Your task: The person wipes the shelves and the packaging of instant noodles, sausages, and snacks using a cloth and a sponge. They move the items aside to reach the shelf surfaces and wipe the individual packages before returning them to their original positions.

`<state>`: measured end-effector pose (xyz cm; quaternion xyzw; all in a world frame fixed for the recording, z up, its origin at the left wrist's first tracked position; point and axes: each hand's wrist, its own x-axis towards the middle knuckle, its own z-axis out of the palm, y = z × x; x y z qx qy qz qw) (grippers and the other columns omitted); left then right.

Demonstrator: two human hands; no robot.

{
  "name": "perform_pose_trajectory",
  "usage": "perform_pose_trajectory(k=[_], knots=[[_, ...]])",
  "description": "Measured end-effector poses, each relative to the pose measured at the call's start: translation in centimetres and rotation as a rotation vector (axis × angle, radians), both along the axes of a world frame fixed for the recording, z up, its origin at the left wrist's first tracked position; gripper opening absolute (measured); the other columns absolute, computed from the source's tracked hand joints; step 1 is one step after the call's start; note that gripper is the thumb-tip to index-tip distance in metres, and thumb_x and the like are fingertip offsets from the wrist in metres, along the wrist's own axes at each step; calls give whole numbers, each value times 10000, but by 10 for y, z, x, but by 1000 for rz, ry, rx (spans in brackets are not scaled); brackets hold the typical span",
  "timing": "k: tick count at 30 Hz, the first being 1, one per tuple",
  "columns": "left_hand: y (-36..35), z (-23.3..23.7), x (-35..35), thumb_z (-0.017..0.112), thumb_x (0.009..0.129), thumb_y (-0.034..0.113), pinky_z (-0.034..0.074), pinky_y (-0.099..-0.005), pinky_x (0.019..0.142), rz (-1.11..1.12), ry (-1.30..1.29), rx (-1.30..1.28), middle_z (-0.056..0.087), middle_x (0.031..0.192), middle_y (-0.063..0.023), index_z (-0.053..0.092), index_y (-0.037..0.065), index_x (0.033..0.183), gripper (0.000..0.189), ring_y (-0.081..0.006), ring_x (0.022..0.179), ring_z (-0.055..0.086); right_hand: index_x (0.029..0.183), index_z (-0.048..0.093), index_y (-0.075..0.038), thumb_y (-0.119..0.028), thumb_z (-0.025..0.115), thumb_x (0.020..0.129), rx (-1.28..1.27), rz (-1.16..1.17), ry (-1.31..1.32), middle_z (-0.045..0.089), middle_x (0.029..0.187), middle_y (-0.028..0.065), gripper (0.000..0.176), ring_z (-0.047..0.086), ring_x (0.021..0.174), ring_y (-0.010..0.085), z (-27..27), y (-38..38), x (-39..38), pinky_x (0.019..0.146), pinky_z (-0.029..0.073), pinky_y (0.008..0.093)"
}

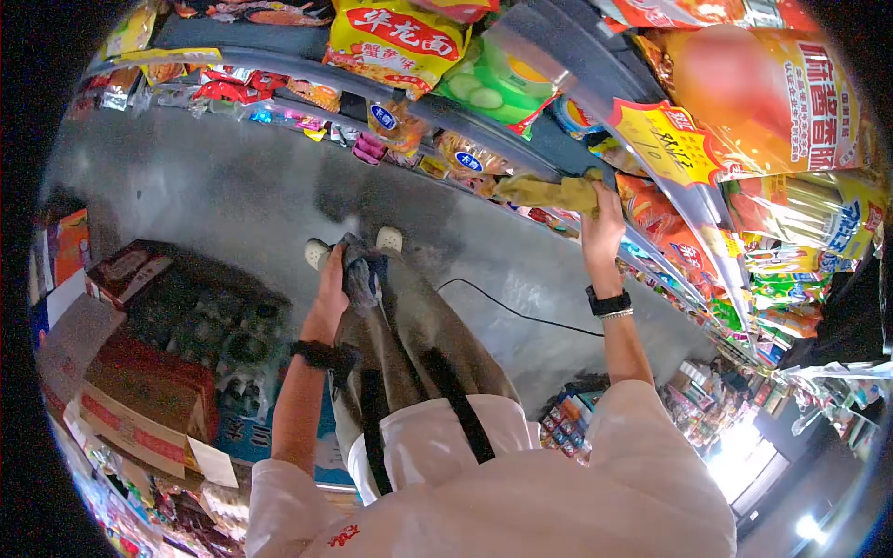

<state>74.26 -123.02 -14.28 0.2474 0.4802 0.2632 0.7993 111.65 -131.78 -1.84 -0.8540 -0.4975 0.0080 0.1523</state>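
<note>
My right hand (603, 223) is closed on a yellow-brown cloth (549, 193), which lies stretched along the edge of a shelf (521, 153). Low in front of my legs, my left hand (332, 286) grips a bunched grey-blue cloth (363, 274). Around the right hand are a yellow price card (662, 139) and orange snack packets (656, 219). Above the yellow-brown cloth sit a green packet (493, 84) and a yellow noodle packet (398, 45). Most of the left fingers are hidden behind the grey-blue cloth.
Shelves of packaged food run along the top and right. At the left stand an open cardboard box (139, 409) and shrink-wrapped bottles (219, 325). A thin black cable (521, 312) crosses the grey floor (195, 177) beside my legs.
</note>
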Motion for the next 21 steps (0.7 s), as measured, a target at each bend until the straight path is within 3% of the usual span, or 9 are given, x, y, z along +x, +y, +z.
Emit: perform_pose_trajectory(k=[2, 4, 8, 10, 13, 14, 16, 17, 21], knots=[[3, 0, -5, 407, 894, 377, 503, -373, 712, -28, 1, -13, 603, 992, -96, 523, 42, 1088, 405, -227, 837, 608, 1065, 517, -42, 11, 670, 587, -19, -39, -18, 549, 1048, 133, 504, 511, 998, 318, -4, 0, 1, 855, 420, 374], [6, -16, -14, 407, 891, 389, 502, -378, 724, 142, -62, -440, 604, 987, -105, 508, 45, 1108, 419, -233, 835, 608, 1068, 514, -34, -43, 657, 611, 66, -64, 35, 539, 1078, 150, 479, 497, 1021, 335, -11, 7, -2, 887, 404, 382], [-1, -60, -46, 400, 895, 389, 499, -384, 745, 140, -184, -535, 601, 999, -106, 496, 46, 1125, 423, -237, 867, 599, 1074, 501, -17, -57, 605, 637, 184, 111, -17, 524, 1104, 170, 451, 484, 1040, 350, -17, 57, -35, 923, 379, 399], [0, -63, -55, 377, 906, 383, 493, -400, 764, 238, 126, -698, 583, 1038, -115, 479, 48, 1151, 427, -247, 907, 584, 1060, 511, -2, 18, 523, 613, 281, 129, -37, 522, 1093, 183, 447, 481, 1062, 341, -23, 84, -48, 919, 377, 402], [-11, -87, -84, 362, 915, 378, 487, -418, 784, 253, -103, -534, 558, 1081, -127, 456, 51, 1183, 433, -265, 939, 568, 1078, 472, 15, 19, 529, 625, 239, 183, -116, 509, 1091, 205, 457, 467, 1065, 363, -20, 99, -55, 921, 376, 406], [-12, -90, -87, 362, 915, 378, 487, -418, 784, 246, -104, -532, 558, 1081, -127, 456, 51, 1183, 433, -265, 939, 568, 1078, 472, 15, 19, 529, 625, 241, 177, -119, 509, 1091, 205, 457, 467, 1065, 363, -20, 96, -54, 921, 376, 406], [-9, -83, -89, 329, 906, 327, 502, -387, 720, 217, 15, -494, 612, 903, -97, 552, 50, 978, 363, -249, 796, 594, 1136, 400, 8, -2, 564, 618, 186, 137, 12, 446, 1160, 241, 544, 399, 1118, 401, -22, 85, -53, 973, 310, 446], [-8, -87, -88, 332, 905, 334, 505, -390, 706, 226, 33, -533, 613, 869, -90, 559, 59, 936, 358, -249, 780, 592, 1156, 369, -1, 17, 578, 603, 152, 135, 25, 437, 1169, 242, 591, 408, 1105, 410, -23, 81, -49, 960, 330, 440], [0, -74, -72, 331, 906, 356, 506, -395, 707, 198, 25, -512, 610, 918, -99, 548, 52, 994, 384, -253, 802, 594, 1156, 370, -8, 14, 589, 603, 173, 164, 44, 445, 1168, 230, 595, 418, 1103, 399, -23, 66, -39, 949, 348, 424]])
